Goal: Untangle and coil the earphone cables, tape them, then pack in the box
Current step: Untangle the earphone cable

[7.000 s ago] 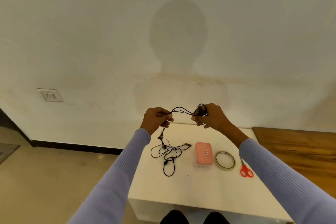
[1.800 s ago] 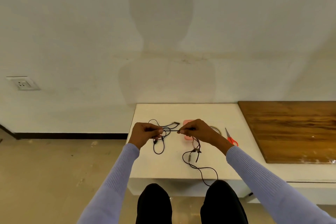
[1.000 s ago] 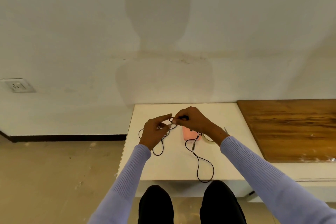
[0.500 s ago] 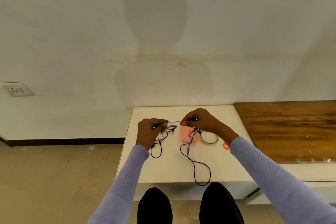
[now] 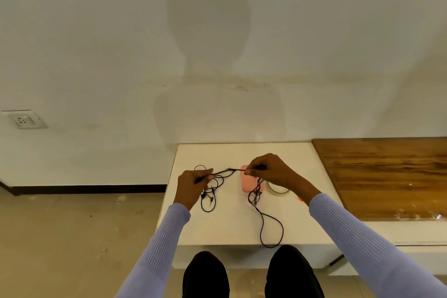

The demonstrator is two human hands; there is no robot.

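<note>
— Both your hands are up over the white table (image 5: 232,227). Your left hand (image 5: 191,186) has its fingers curled round the black cable (image 5: 228,172), pinching it near the thumb.

— And the right?

— Your right hand (image 5: 268,169) pinches the same cable at the fingertips, just above the pink box (image 5: 246,181). A short stretch of cable runs taut between your two hands.

— Where does the rest lie?

— Below your left hand it hangs in small tangled loops that reach the table. From your right hand it drops past the box, bunches in a knot, then trails in one long loop to the near table edge, between your knees.

— What else is on the table?

— Your tape roll (image 5: 278,189) lies flat just right of the box, partly under your right wrist. A scrap of red, the scissors (image 5: 300,199), peeks out beside your right sleeve; most of it is hidden. A wooden board (image 5: 387,176) adjoins the table on the right.
</note>
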